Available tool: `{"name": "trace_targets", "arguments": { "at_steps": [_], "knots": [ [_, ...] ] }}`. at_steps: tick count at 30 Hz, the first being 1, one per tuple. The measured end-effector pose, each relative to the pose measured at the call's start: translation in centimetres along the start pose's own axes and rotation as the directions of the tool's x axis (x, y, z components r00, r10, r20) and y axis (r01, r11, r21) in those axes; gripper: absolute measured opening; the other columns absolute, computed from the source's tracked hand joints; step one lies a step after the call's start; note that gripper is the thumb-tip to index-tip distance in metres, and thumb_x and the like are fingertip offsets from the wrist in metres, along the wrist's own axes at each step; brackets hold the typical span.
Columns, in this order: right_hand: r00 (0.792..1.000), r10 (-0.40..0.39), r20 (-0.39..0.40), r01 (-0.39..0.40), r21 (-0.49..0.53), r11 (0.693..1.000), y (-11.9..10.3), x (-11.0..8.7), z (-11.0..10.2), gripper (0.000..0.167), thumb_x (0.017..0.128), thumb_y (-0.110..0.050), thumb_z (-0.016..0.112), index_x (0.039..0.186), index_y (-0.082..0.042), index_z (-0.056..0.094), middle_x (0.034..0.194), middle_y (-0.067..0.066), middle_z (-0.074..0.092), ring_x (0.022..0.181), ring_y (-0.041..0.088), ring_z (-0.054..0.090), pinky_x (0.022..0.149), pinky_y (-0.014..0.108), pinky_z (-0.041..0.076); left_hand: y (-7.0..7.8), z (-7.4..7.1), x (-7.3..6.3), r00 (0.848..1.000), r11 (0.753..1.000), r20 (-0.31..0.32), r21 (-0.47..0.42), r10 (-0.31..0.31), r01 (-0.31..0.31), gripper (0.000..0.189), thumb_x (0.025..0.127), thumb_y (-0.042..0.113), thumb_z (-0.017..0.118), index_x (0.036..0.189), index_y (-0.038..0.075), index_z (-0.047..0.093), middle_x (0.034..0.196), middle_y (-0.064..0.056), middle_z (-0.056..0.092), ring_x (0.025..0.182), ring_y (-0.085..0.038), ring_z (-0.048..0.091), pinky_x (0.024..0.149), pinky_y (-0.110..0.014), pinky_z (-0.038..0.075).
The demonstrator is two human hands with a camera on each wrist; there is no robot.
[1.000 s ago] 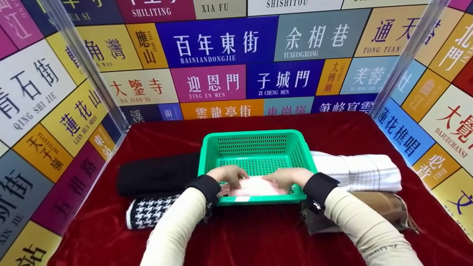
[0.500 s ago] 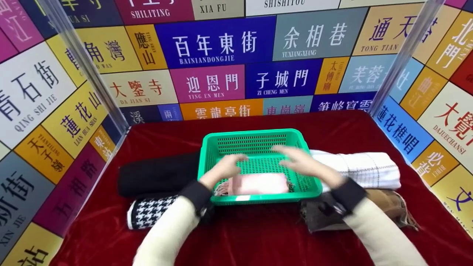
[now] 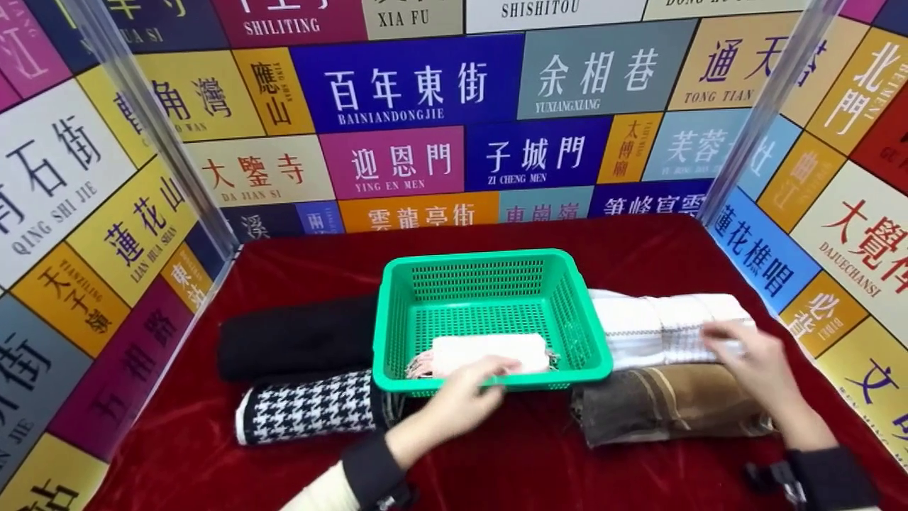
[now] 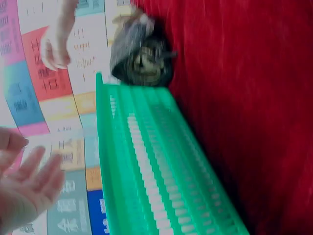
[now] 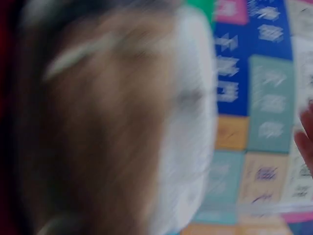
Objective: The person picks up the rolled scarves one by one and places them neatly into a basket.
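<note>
My left hand (image 3: 464, 401) hovers at the front rim of the green plastic basket (image 3: 592, 326), fingers loosely bent and holding nothing. In the left wrist view the left hand (image 4: 29, 191) shows spread fingers beside the basket wall (image 4: 132, 161). Inside the basket lies a folded pale pink fringed scarf (image 3: 468, 348). Over to the right, my right hand (image 3: 762, 365) is above the brown rolled scarf (image 3: 638, 404) and the white checked cloth roll (image 3: 638, 323), with nothing in its fingers. The right wrist view shows the brown scarf (image 5: 107, 127) blurred.
Left of the basket lie a black cloth roll (image 3: 298, 337) and a black-and-white houndstooth roll (image 3: 312, 408). Red velvet (image 3: 496, 454) covers the table. Walls of colourful printed signs (image 3: 397, 81) enclose the back and sides, with clear corner posts (image 3: 762, 113).
Both hands have let go of the pink scarf and left the basket. The right hand has swung right over the rolls; the left has drawn back toward the front rim.
</note>
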State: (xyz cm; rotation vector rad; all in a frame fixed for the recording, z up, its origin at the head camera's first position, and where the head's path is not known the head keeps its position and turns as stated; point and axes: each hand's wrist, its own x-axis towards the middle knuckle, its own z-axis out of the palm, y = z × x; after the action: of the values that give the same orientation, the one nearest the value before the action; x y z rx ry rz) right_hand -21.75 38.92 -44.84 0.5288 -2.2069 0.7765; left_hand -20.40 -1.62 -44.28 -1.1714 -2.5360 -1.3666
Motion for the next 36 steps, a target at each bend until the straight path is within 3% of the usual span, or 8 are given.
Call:
{"name": "trace_targets", "arguments": {
  "at_steps": [2, 5, 11, 14, 20, 25, 29, 36],
  "knots": [
    [0.987, -0.039, 0.159, 0.044, -0.025, 0.999, 1.3, -1.4, -0.2, 0.036, 0.057, 0.011, 0.075, 0.091, 0.003, 0.067, 0.085, 0.014, 0.067, 0.092, -0.015, 0.050, 0.082, 0.001, 0.034, 0.1, 1.0, -0.1, 0.990, 0.993, 0.112, 0.071, 0.089, -0.098, 0.034, 0.085, -0.001, 0.051, 0.117, 0.006, 0.059, 0.112, -0.005, 0.062, 0.105, -0.014, 0.057, 0.092, -0.021, 0.043],
    [0.933, -0.049, 0.356, 0.069, -0.045, 0.997, 2.7, -2.8, -0.4, 0.044, 0.056, 0.001, 0.079, 0.098, 0.002, 0.066, 0.092, 0.014, 0.067, 0.093, -0.002, 0.055, 0.085, 0.001, 0.029, 0.0, 2.1, -0.1, 0.958, 0.967, 0.243, 0.161, 0.155, -0.198, 0.031, 0.086, 0.004, 0.053, 0.116, 0.011, 0.060, 0.112, -0.001, 0.062, 0.108, -0.008, 0.055, 0.093, -0.018, 0.040],
    [0.790, 0.059, 0.610, 0.043, -0.151, 0.988, 4.0, -3.8, 0.0, 0.069, 0.056, -0.018, 0.082, 0.116, 0.003, 0.056, 0.109, 0.019, 0.062, 0.098, 0.031, 0.056, 0.086, 0.029, 0.041, -1.0, 2.9, -0.6, 0.941, 0.958, 0.320, 0.216, 0.112, -0.187, 0.031, 0.087, 0.006, 0.054, 0.117, 0.012, 0.060, 0.113, 0.000, 0.062, 0.109, -0.008, 0.054, 0.092, -0.018, 0.041],
    [0.746, 0.064, 0.663, 0.111, -0.219, 0.969, 4.1, -4.0, 0.9, 0.077, 0.051, -0.023, 0.084, 0.120, -0.003, 0.056, 0.110, 0.017, 0.061, 0.096, 0.035, 0.055, 0.079, 0.047, 0.043, -1.5, 2.9, -0.9, 0.942, 0.958, 0.320, 0.226, 0.098, -0.177, 0.031, 0.086, 0.005, 0.055, 0.116, 0.012, 0.060, 0.111, 0.000, 0.062, 0.107, -0.008, 0.055, 0.091, -0.018, 0.042],
    [0.751, -0.081, 0.656, 0.326, -0.261, 0.909, 4.2, -4.7, 2.9, 0.073, 0.036, -0.030, 0.083, 0.103, -0.009, 0.062, 0.095, 0.008, 0.059, 0.084, 0.029, 0.053, 0.069, 0.047, 0.042, -2.3, 2.6, -1.5, 0.942, 0.965, 0.330, 0.224, 0.057, -0.137, 0.030, 0.086, 0.005, 0.056, 0.116, 0.012, 0.061, 0.110, 0.000, 0.063, 0.106, -0.008, 0.056, 0.089, -0.018, 0.042],
    [0.754, -0.064, 0.653, 0.263, -0.213, 0.941, 4.7, -5.2, 3.4, 0.066, 0.042, -0.024, 0.080, 0.103, -0.007, 0.061, 0.095, 0.005, 0.061, 0.085, 0.026, 0.055, 0.072, 0.044, 0.042, -3.0, 2.0, -2.1, 0.947, 0.970, 0.322, 0.229, 0.002, -0.080, 0.029, 0.086, 0.006, 0.056, 0.115, 0.011, 0.062, 0.109, 0.000, 0.064, 0.102, -0.008, 0.057, 0.087, -0.017, 0.043],
    [0.783, -0.067, 0.619, 0.235, -0.194, 0.952, 4.8, -5.2, 3.3, 0.055, 0.046, -0.019, 0.078, 0.098, -0.011, 0.061, 0.086, -0.003, 0.062, 0.078, 0.019, 0.058, 0.070, 0.039, 0.042, -3.5, 1.3, -2.7, 0.956, 0.972, 0.291, 0.231, -0.035, -0.035, 0.028, 0.086, 0.006, 0.056, 0.113, 0.010, 0.063, 0.109, 0.000, 0.064, 0.100, -0.008, 0.058, 0.086, -0.017, 0.044],
    [0.793, -0.214, 0.571, 0.318, -0.087, 0.944, 1.0, -3.0, 3.3, 0.049, 0.049, -0.021, 0.078, 0.094, -0.018, 0.061, 0.084, -0.010, 0.061, 0.075, 0.013, 0.060, 0.066, 0.034, 0.046, -4.1, 0.0, -3.7, 0.973, 0.982, 0.207, 0.176, -0.102, 0.066, 0.028, 0.088, 0.009, 0.056, 0.115, 0.005, 0.060, 0.109, -0.007, 0.064, 0.100, -0.017, 0.059, 0.087, -0.025, 0.045]
  ]
}}
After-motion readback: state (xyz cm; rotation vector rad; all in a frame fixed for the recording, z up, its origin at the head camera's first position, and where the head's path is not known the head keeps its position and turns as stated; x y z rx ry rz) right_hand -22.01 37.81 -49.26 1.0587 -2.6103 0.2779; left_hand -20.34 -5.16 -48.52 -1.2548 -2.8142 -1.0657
